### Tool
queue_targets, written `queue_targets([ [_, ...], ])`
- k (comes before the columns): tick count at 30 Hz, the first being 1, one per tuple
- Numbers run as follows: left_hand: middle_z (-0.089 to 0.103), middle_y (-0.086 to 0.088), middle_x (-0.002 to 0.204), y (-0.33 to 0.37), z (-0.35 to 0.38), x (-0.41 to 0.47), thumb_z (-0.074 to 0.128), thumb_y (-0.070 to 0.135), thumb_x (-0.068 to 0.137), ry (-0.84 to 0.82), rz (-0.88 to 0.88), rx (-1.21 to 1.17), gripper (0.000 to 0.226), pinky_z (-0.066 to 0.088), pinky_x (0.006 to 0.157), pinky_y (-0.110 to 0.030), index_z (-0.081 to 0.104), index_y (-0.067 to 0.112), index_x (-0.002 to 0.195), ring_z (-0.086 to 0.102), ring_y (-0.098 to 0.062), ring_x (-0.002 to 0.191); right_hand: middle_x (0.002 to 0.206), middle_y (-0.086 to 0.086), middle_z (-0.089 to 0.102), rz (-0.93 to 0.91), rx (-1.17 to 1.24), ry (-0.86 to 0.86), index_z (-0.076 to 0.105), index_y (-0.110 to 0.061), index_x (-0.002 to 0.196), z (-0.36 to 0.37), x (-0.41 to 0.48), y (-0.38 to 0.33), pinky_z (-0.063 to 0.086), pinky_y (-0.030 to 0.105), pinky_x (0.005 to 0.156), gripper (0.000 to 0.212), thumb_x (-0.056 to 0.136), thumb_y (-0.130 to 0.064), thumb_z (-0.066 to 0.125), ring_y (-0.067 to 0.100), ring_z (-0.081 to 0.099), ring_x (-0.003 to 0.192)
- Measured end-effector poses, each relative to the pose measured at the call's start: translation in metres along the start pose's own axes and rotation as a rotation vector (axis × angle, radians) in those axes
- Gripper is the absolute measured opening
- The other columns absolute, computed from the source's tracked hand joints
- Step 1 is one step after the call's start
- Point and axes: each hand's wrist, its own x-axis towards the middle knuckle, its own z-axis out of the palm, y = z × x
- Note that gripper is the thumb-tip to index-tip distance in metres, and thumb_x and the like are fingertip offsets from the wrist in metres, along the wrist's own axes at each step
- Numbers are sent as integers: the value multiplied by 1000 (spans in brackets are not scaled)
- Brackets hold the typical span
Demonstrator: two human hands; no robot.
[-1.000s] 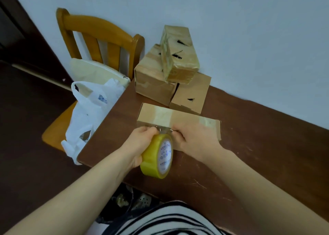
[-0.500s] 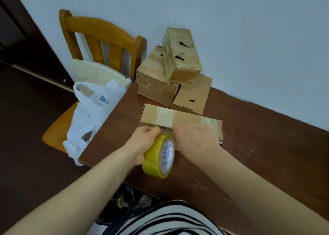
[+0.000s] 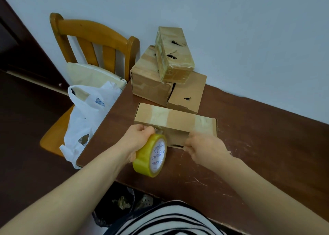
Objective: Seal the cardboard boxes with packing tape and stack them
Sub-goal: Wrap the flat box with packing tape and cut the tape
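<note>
Altogether four boxes [image 3: 175, 121], one tape roll [image 3: 151, 157]

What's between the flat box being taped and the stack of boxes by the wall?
Nothing visible. The flat box sits just in front of the stack of boxes on bare table. Left hand holds the tape roll; right hand is on the box's near side.

Soft, even indoor light, fairly dim, with a cool cast on the wall [image 3: 249, 30]. Shadows are faint; the floor [image 3: 26, 128] at left falls dark. A mild sheen shows on the tape roll [image 3: 150, 157]. Wide-angle distortion bends the table [image 3: 267, 145] edge and stretches the forearms. Detail is slightly soft throughout.
</note>
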Motion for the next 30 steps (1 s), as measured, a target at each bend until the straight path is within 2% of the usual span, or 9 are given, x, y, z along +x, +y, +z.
queue_targets([
  [4, 64, -12, 82, 0, 0, 1, 59, 17, 91, 9, 0, 2, 25, 53, 59, -27, 62, -3, 106, 61, -21, 68, 96, -8, 68, 201, 286, -89, 69, -28, 112, 71, -17, 34, 52, 29, 77, 22, 96, -34, 56, 13, 62, 86],
  [8, 66, -14, 87, 1, 1, 0, 60, 17, 91, 10, -10, 5, 23, 54, 67, -32, 63, 0, 105, 63, -24, 74, 83, -10, 62, 416, 541, -56, 68, -22, 97, 121, -31, 54, 48, 31, 76, 10, 89, -27, 67, 17, 61, 87],
  [10, 67, -14, 89, 0, 1, -1, 60, 18, 91, 12, -16, 15, 20, 55, 68, -33, 63, 2, 103, 64, -24, 76, 96, -3, 64, 414, 541, 18, 68, -21, 104, 128, -29, 57, 48, 33, 81, 16, 90, -29, 65, 22, 62, 99],
  [14, 65, -10, 81, 0, 1, -2, 60, 18, 91, 4, -22, 4, 14, 53, 56, -26, 63, 5, 97, 63, -19, 66, 126, -5, 55, 244, 128, 31, 57, -29, 129, 95, -23, 41, 42, 31, 96, 34, 96, -37, 53, 18, 50, 117],
  [18, 63, -14, 84, 0, 0, -1, 58, 14, 91, 7, 3, -7, 10, 54, 63, -31, 61, 5, 94, 61, -22, 69, 77, -27, 51, -223, 552, 592, 67, -31, 90, 30, -30, -15, 44, 14, 66, 14, 84, -25, 56, -5, 48, 72],
  [20, 63, -19, 91, -1, 2, -2, 58, 12, 92, 2, 13, -24, 14, 55, 77, -41, 61, 1, 100, 62, -28, 79, 93, -24, 56, -370, 636, 752, 66, -24, 105, -1, -13, -38, 41, 12, 79, 22, 89, -22, 50, -5, 50, 88],
  [22, 63, -22, 96, -1, 4, -2, 58, 11, 92, -2, 22, -45, 19, 53, 85, -46, 60, -3, 105, 61, -30, 85, 133, -1, 55, -356, 591, 599, 52, -11, 134, -22, 17, -49, 27, 21, 109, 36, 100, -19, 42, 10, 43, 127],
  [24, 63, -19, 93, -1, 3, -2, 57, 11, 93, 11, 56, -15, 15, 53, 83, -42, 61, -1, 101, 60, -27, 84, 156, 7, 29, -248, 397, 347, 30, -8, 149, -26, 43, -51, 4, 25, 117, 47, 105, -27, 30, 15, 19, 145],
  [30, 63, -5, 78, -33, -15, -5, 59, 16, 90, 36, 82, 267, 19, 47, 77, -33, 57, 15, 72, 57, -21, 79, 162, 10, 3, -254, 168, 236, 15, -14, 154, -8, 64, -42, 1, 33, 118, 63, 101, -43, 34, 21, 4, 149],
])
